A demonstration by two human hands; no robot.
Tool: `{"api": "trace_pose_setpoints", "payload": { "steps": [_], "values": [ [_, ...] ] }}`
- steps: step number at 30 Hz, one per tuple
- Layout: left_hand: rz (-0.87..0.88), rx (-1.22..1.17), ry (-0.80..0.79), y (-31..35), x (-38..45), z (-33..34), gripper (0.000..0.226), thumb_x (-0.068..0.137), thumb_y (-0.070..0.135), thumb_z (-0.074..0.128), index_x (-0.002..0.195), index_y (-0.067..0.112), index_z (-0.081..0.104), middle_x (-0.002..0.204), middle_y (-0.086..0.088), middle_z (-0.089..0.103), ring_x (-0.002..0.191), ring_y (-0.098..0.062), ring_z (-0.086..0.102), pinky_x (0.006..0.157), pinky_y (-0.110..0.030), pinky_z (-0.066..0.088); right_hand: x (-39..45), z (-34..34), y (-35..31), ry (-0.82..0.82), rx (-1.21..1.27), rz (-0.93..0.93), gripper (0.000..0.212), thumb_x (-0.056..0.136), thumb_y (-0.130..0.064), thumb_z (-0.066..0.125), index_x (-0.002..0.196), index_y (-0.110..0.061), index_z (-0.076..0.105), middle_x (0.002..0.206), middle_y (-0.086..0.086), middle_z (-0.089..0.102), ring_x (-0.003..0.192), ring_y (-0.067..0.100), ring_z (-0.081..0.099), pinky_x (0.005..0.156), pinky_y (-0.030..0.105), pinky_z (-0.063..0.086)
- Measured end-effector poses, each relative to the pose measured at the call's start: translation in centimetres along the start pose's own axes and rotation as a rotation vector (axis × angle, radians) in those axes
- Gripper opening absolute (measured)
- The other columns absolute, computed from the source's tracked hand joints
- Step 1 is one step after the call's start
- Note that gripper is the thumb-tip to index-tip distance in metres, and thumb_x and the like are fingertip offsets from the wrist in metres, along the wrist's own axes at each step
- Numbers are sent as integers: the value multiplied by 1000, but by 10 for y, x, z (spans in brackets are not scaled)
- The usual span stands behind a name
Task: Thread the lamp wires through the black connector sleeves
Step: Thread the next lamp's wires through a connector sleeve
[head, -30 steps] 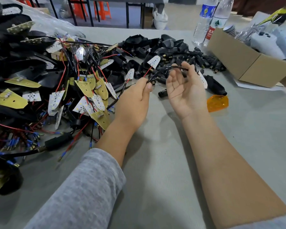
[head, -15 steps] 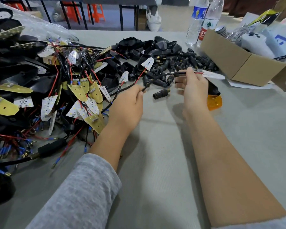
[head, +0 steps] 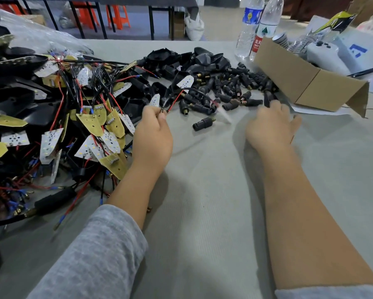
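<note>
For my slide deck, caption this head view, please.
Left hand pinches lamp wires; right hand reaches among connector sleeves.

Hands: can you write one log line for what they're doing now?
left hand pinches red-black wires | right hand reaches connector sleeves

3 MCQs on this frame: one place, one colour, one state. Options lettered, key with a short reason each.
1. The lone connector sleeve lies:
A) between the hands
B) in the cardboard box
C) under the left forearm

2. Wires pinched by the left hand are:
A) blue and white
B) red and black
C) green only

3. The right hand is:
A) gripping a bottle
B) flat on bare table
C) reaching into the sleeve pile

Key: A, it sits alone on the table between both hands; B, both colours leave the fingers; C, fingertips meet the pile's edge.
</note>
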State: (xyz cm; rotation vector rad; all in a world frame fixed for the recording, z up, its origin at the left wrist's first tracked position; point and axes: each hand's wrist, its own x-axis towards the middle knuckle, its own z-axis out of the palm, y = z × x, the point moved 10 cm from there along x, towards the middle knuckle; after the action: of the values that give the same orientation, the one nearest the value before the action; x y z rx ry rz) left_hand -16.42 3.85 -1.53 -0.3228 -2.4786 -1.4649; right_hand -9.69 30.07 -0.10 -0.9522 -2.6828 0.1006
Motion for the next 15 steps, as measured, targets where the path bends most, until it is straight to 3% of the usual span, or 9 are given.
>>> {"api": "trace_pose_setpoints", "payload": {
  "steps": [3,5,6,8,10,13,15],
  "values": [
    [-31,-74,59,-3,1,-7,22,105,19,33,116,7,47,75,4,50,61,-11,43,57,-33,30,-10,-23,-33,195,261,-138,29,90,-16,48,114,-12,63,127,9,54,115,26,49,97,43,36],
    [-35,-89,47,-4,1,-5,21,105,19,33,116,8,46,76,2,51,61,-13,43,57,-33,33,-15,-23,-46,130,695,-113,25,89,-17,49,98,-14,72,108,3,69,80,12,59,74,35,46],
    [-36,-93,34,-4,1,-4,21,105,20,33,116,8,46,78,0,53,62,-14,44,59,-33,34,-16,-17,-46,67,977,-25,21,87,-17,54,86,-15,74,92,-3,74,63,7,56,64,32,46],
    [-40,-103,7,-6,1,0,20,105,21,33,115,10,46,82,-5,56,65,-17,46,63,-34,36,-25,10,-39,-73,1511,309,10,78,-15,67,70,-19,72,66,-12,70,55,5,55,50,26,46],
    [-38,-111,-7,-6,2,2,19,105,22,32,114,12,45,83,-5,57,64,-16,46,63,-34,36,-37,36,-38,-168,1917,609,4,73,-12,70,73,-16,70,72,-1,70,60,15,58,44,22,42],
    [-35,-137,-8,-7,2,3,13,105,23,32,110,16,42,80,-4,56,60,-13,44,59,-33,36,-37,50,-13,-40,2105,814,5,77,-8,64,80,-10,67,79,7,65,62,20,57,46,21,42],
    [-33,-147,-6,-7,2,3,8,105,24,33,107,19,39,76,-2,57,52,-6,44,54,-26,37,-34,44,16,140,1973,840,10,79,-2,58,81,-8,66,78,8,61,65,21,53,50,25,41]
  ]
}}
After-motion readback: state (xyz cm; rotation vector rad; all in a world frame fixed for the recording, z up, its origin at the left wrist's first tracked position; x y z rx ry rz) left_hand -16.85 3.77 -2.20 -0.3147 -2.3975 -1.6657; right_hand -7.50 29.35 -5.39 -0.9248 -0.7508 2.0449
